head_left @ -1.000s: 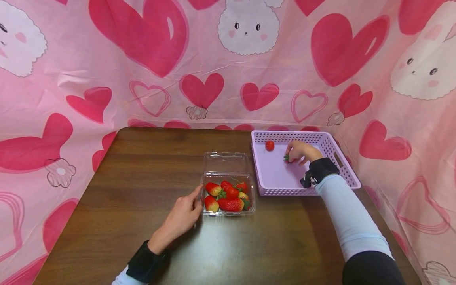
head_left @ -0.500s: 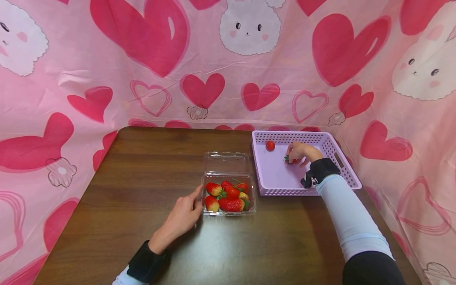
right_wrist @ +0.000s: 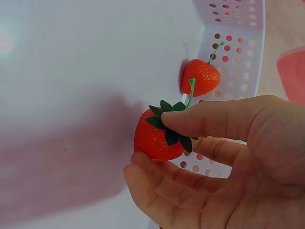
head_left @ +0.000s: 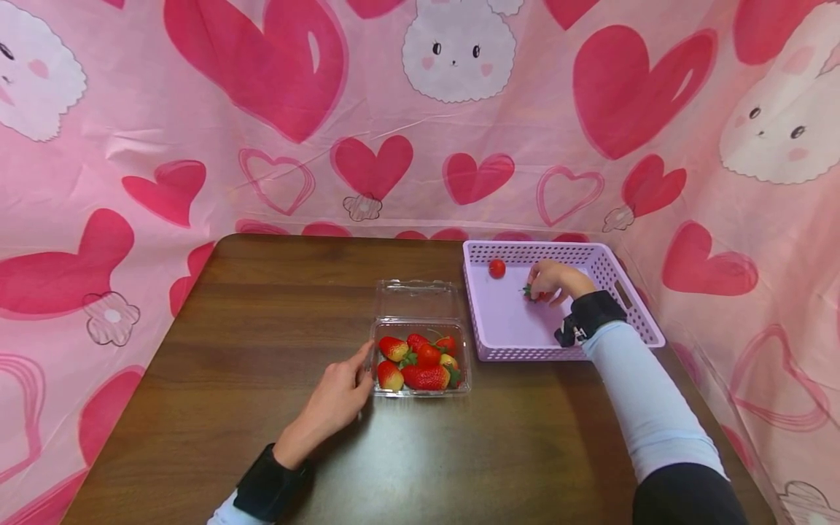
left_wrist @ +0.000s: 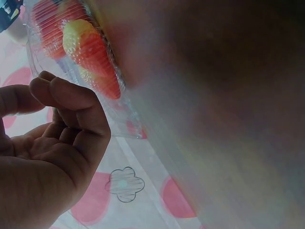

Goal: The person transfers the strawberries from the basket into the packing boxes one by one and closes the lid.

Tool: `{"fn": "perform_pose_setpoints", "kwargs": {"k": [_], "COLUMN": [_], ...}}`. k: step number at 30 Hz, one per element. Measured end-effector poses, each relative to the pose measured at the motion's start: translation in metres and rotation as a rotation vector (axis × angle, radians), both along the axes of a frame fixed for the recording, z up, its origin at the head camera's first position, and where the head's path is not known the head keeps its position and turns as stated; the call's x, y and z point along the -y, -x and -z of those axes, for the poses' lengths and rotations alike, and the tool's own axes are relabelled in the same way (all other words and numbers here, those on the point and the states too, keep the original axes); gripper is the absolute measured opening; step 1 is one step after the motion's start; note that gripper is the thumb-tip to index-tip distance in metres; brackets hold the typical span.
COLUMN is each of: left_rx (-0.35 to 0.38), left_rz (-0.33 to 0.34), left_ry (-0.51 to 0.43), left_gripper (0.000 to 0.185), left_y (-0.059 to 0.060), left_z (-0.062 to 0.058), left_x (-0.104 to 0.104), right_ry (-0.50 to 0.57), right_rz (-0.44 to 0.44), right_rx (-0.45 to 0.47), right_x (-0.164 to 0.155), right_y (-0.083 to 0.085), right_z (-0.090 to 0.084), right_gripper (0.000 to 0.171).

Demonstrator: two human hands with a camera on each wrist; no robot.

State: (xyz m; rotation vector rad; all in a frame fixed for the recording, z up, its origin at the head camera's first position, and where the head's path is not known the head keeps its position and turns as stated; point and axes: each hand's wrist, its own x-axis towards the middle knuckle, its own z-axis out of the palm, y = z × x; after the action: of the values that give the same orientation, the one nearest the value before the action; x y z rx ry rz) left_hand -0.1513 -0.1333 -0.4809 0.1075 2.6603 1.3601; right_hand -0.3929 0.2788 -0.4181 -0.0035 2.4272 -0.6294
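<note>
Dark brown wood-grain table [head_left: 262,343], glossy, with a glare patch near the front edge. Pink printed backdrop [head_left: 216,182] wraps the back and both sides: big red hearts [head_left: 262,58], outline hearts, white bunny faces [head_left: 458,47], and small outline flowers [head_left: 111,318]. Backdrop hangs wrinkled, with a horizontal fold line just above the table's far edge.

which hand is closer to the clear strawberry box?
Left. The left hand rests against the left side of the clear box, fingertips at its wall. The right hand is inside the purple basket, holding a strawberry.
</note>
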Motion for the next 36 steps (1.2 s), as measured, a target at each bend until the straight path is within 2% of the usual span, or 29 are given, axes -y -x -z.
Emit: {"fn": "perform_pose_setpoints", "kwargs": {"k": [21,30,36], "left_rx": [0.005,0.013,0.016], "left_rz": [0.012,0.015,0.011], "left_ry": [-0.015,-0.015,-0.012], "left_gripper": [0.062,0.063,0.064], "left_y": [0.0,-0.001,0.0], "left_z": [0.0,0.0,-0.001], "left_x": [0.001,0.0,0.0], "right_ry": [0.01,0.011,-0.012], "right_rz": [-0.026,-0.055,-0.107], "right_rx": [-0.084,-0.136,-0.185], "right_x": [0.006,0.012,0.02], "right_y": [-0.019,-0.026,-0.034], "right_z": [-0.015,-0.024,-0.03], "right_gripper": [0.025,0.024,0.025]}}
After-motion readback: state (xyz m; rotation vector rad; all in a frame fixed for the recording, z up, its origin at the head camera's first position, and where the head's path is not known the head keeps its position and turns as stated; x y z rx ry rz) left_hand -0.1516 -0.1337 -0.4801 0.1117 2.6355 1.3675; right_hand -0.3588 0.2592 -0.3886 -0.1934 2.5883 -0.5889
